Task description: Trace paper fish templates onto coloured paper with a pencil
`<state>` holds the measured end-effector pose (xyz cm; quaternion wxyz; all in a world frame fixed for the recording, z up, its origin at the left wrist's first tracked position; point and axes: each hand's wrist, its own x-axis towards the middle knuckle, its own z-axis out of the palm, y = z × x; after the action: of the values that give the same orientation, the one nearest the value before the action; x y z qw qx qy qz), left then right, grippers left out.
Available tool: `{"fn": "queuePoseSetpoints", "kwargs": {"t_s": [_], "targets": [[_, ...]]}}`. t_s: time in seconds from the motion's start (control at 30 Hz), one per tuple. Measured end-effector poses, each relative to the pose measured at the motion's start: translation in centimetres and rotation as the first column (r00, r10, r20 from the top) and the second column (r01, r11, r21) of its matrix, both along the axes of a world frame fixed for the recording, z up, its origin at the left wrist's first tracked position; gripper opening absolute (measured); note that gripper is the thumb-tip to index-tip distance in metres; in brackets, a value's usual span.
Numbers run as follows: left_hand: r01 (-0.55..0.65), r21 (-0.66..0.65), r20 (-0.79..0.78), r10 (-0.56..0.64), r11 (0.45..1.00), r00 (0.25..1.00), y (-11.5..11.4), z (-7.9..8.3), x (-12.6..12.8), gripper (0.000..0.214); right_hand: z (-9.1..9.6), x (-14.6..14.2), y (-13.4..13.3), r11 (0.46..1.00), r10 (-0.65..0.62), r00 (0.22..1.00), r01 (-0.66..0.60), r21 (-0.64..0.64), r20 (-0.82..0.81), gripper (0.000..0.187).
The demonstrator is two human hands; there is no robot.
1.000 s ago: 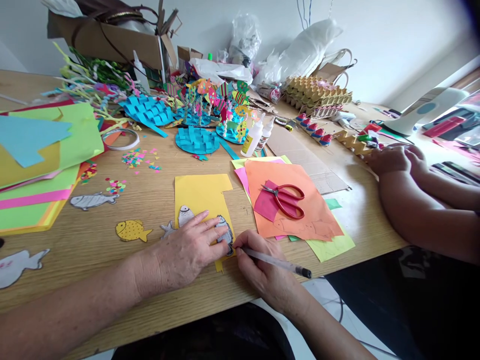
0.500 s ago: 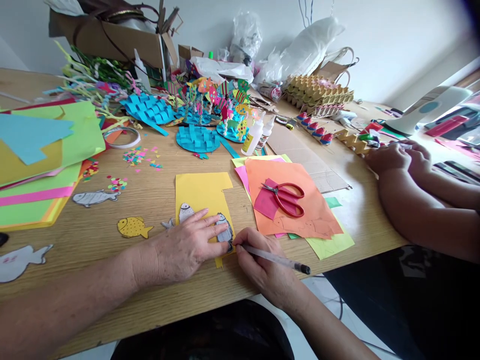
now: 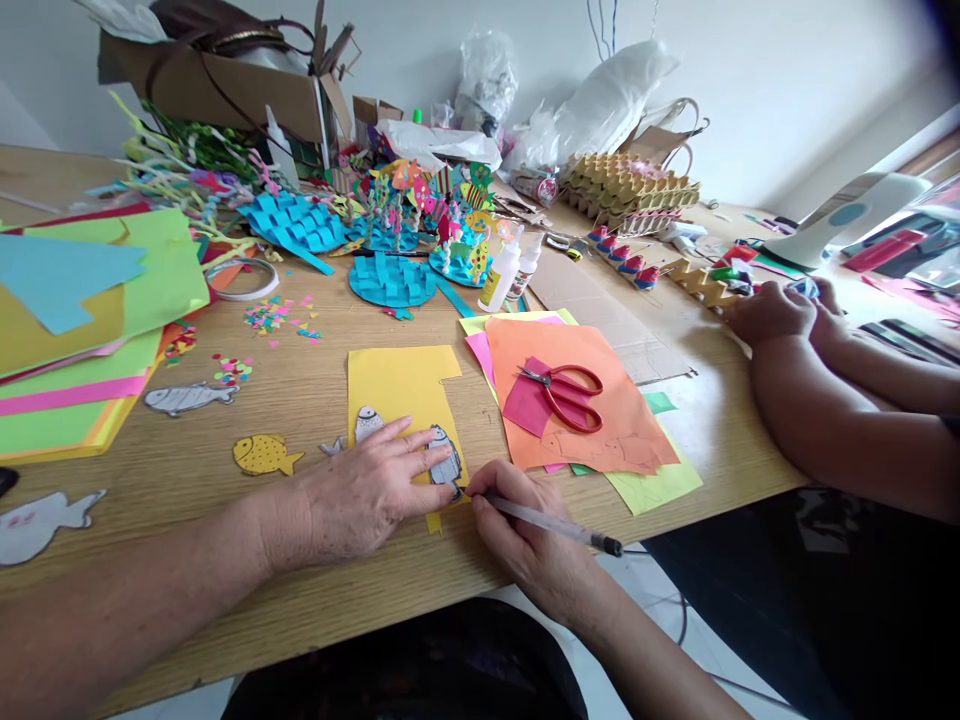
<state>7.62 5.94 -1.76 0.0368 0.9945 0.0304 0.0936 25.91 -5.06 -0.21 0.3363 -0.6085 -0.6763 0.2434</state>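
My left hand (image 3: 367, 497) lies flat with its fingers spread over a yellow sheet of paper (image 3: 401, 375). Its fingers press on a grey paper fish (image 3: 444, 458), and a white paper fish (image 3: 367, 423) sticks out above them on the same sheet. In my right hand (image 3: 529, 535) is a pen (image 3: 555, 522), its tip at the tail end of the grey fish. Left of my left hand lie a yellow dotted fish cutout (image 3: 266, 454) and a grey striped fish cutout (image 3: 187, 398). Part of a larger white fish cutout (image 3: 41, 525) shows at the left edge.
Red-handled scissors (image 3: 566, 392) rest on orange paper (image 3: 510, 350) to the right. Coloured sheets (image 3: 172, 270) are stacked at left. Glue bottles (image 3: 501, 275) and blue woven paper pieces (image 3: 391, 280) stand behind. A co-worker's hands (image 3: 780, 310) are at the far right.
The view has shifted slightly. The pen's tip remains by the grey fish's tail end, and my left hand keeps pressing on the paper.
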Motion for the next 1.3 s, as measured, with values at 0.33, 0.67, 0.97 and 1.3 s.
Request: {"fn": "queuePoseSetpoints", "kwargs": {"t_s": [0.33,0.67,0.97,1.3], "targets": [[0.005,-0.018,-0.012,-0.005,1.0,1.0,-0.03,0.36,-0.08,0.045,0.11,-0.07,-0.33,1.0,0.011,1.0,-0.011,-0.01,0.002,0.013],[0.001,-0.034,0.0,-0.001,0.999,1.0,-0.08,0.28,-0.12,0.046,0.02,0.02,-0.66,1.0,0.009,1.0,-0.009,-0.007,0.022,0.012],[-0.015,-0.062,-0.027,0.013,0.998,1.0,-0.08,0.46,-0.09,0.045,0.04,-0.12,-0.74,0.999,0.036,0.999,-0.036,-0.001,0.023,0.011],[-0.01,-0.09,-0.026,0.007,0.996,1.0,0.07,0.61,0.03,0.046,0.07,-0.42,-0.58,0.998,0.066,0.998,-0.066,0.003,-0.018,0.012]]}}
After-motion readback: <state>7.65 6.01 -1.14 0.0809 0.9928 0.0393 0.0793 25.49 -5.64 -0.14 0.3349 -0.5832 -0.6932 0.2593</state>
